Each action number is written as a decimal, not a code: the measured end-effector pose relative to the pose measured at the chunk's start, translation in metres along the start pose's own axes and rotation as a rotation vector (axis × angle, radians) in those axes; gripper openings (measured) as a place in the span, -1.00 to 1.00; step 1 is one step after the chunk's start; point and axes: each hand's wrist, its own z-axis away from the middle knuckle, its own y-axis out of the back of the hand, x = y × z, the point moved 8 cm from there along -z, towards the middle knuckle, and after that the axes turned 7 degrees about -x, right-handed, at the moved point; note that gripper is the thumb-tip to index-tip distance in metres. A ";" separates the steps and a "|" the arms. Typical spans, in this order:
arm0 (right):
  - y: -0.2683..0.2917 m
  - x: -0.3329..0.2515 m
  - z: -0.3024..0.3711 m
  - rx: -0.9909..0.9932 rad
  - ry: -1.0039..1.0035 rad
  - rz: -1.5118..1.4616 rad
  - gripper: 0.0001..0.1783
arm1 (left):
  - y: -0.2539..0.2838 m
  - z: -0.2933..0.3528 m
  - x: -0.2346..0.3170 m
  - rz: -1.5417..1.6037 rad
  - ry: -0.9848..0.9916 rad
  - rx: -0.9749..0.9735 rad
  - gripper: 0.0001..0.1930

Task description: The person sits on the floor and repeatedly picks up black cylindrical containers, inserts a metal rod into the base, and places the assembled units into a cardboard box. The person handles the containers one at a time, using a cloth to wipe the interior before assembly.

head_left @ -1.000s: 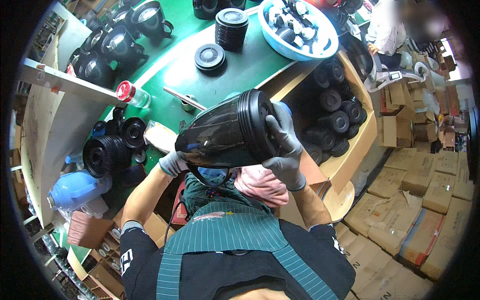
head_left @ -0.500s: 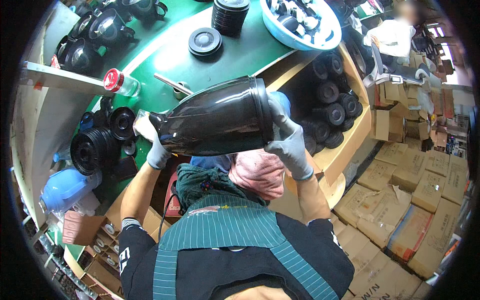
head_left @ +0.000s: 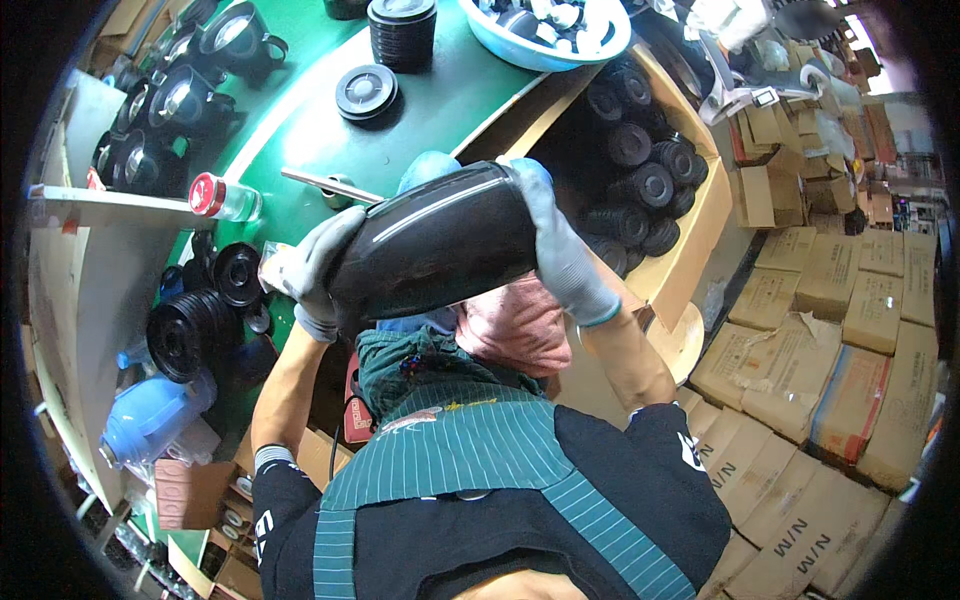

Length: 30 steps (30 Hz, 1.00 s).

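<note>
A glossy black tapered jar point(head_left: 435, 245) is held level across my lap, between both hands. My left hand point(head_left: 318, 275), in a grey glove, grips its narrower left end. My right hand point(head_left: 555, 240), gloved too, wraps the wider rim end, with part of its fingers hidden behind the jar. Beyond the jar shows a blue rounded thing point(head_left: 428, 170), partly covered by it. A pink cloth point(head_left: 515, 330) lies on my lap below the jar. Just past my left hand, a metal rod point(head_left: 325, 184) leans over the green table point(head_left: 300, 130).
A red-lidded clear jar point(head_left: 222, 197) stands on the left. Black lids point(head_left: 366, 92) lie stacked on the table, with a blue basin point(head_left: 545, 55) of small parts behind. At right, a cardboard box point(head_left: 690, 235) holds black round parts; cartons point(head_left: 770, 360) cover the floor. Black pitchers point(head_left: 190, 105) sit far left.
The jar has turned, so its rim faces away more and its side shows. My left hand has moved up onto the jar's body; my right hand has shifted higher along the rim. The view has shifted.
</note>
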 end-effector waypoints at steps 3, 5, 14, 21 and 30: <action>-0.010 -0.023 0.028 0.210 0.444 0.343 -0.28 | -0.011 0.005 -0.032 0.251 0.239 -0.071 -0.50; -0.010 -0.022 0.026 0.195 0.345 0.131 -0.23 | -0.018 0.006 -0.041 0.337 0.353 -0.137 -0.49; -0.007 -0.047 0.038 0.109 0.640 0.282 0.05 | -0.087 0.077 -0.106 1.108 0.730 -0.461 -0.28; -0.017 -0.088 0.040 -0.043 0.891 0.537 -0.08 | -0.112 0.052 -0.042 1.151 0.782 -0.686 -0.09; 0.002 -0.057 0.025 -0.117 0.684 0.233 0.23 | -0.108 0.113 -0.110 1.833 0.942 -0.368 -0.24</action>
